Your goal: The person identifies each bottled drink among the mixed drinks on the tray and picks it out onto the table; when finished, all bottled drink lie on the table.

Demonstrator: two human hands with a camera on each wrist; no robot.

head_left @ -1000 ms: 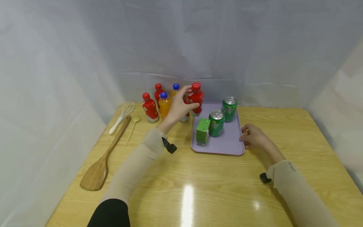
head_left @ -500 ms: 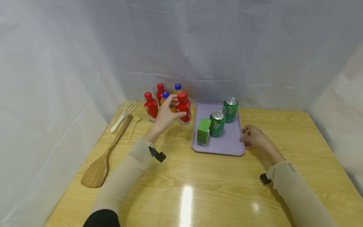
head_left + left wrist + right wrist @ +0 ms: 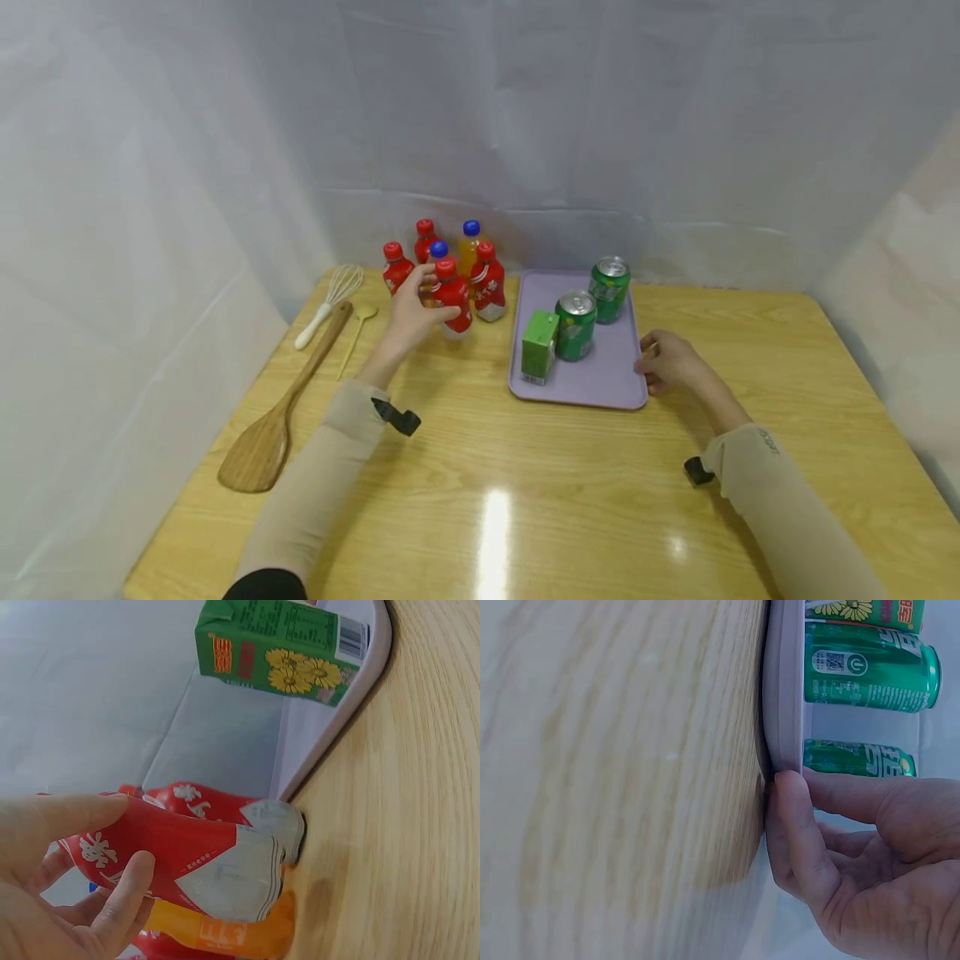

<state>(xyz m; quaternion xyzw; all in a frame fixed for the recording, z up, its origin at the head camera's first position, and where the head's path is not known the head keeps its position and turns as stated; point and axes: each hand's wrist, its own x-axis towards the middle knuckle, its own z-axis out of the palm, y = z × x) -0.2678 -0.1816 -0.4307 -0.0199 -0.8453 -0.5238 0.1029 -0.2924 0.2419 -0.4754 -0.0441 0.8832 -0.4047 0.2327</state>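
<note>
My left hand (image 3: 416,312) grips a red bottle (image 3: 453,296) with a whitish base between thumb and fingers; its base seems slightly above the table in the left wrist view. Beside it on the right stands another red bottle (image 3: 488,285). Behind the held bottle are orange-juice bottles with blue caps, one (image 3: 471,246) at the back. Two more red bottles, one (image 3: 397,271) at left, stand behind my hand. My right hand (image 3: 855,847) pinches the right rim of the lilac tray (image 3: 600,387). A green drink carton (image 3: 538,346) and two green cans, the nearer one (image 3: 576,327), stand on it.
Along the table's left side lie a whisk (image 3: 330,304), a small yellow spoon (image 3: 356,337) and a wooden spatula (image 3: 262,446). A pale sheet (image 3: 585,142) hangs behind the table. The wooden table (image 3: 570,500) extends in front of the tray.
My left hand has carried the red bottle leftward and down, from over the tray's left edge to beside the other bottles. The right hand stays at the tray rim.
</note>
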